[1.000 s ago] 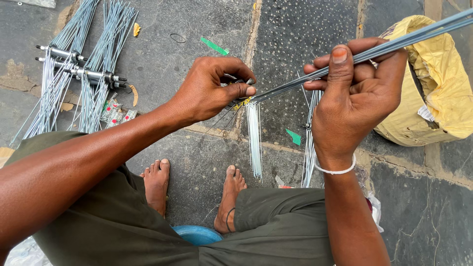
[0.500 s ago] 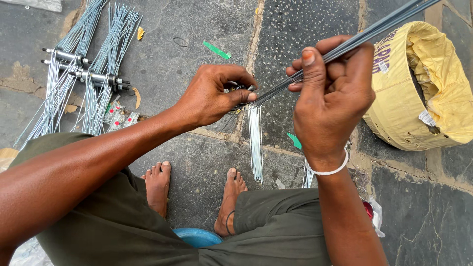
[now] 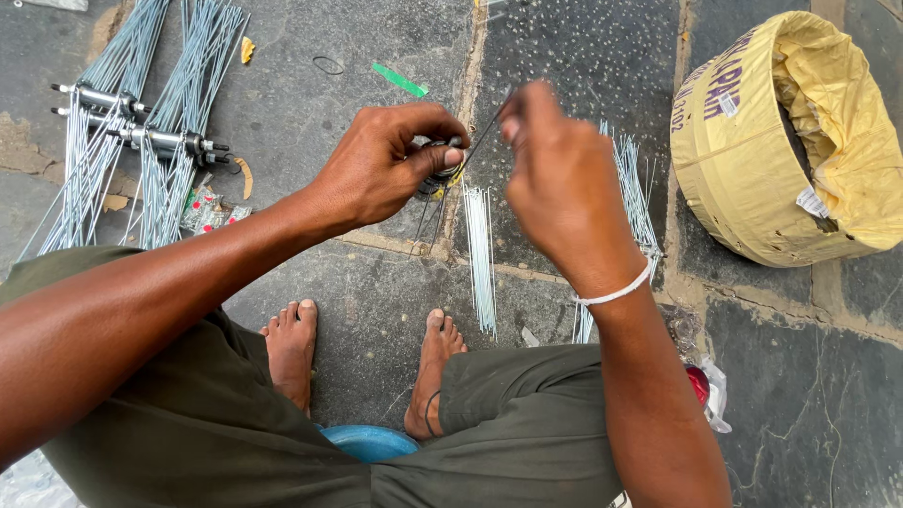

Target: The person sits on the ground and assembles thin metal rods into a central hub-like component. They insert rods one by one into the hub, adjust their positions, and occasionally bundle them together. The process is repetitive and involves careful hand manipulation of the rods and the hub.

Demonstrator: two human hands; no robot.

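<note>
Round yellow woven-plastic sack w/ rolled-down rim (image 3: 752, 160) sits far right on grey stone-slab floor (image 3: 310, 103). Bundles of thin silver spokes fanned thru metal axle hubs (image 3: 141, 136) lie top left. Small green plastic strip (image 3: 400, 80) & black rubber ring (image 3: 328, 65) near top centre. Blue round stool edge (image 3: 372, 442) btm centre.

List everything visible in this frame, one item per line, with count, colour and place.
hub: one, dark metal, in the left hand's grip
thin spokes: loose bundles, silver, on the stone floor ahead of the feet
spoked axle assemblies: two, silver, upper left
yellow wrapped roll: one, right
green strip: one, top centre
blue rim: one, partly hidden, between the legs
left hand: holds the hub
right hand: pinches a spoke, blurred
</note>
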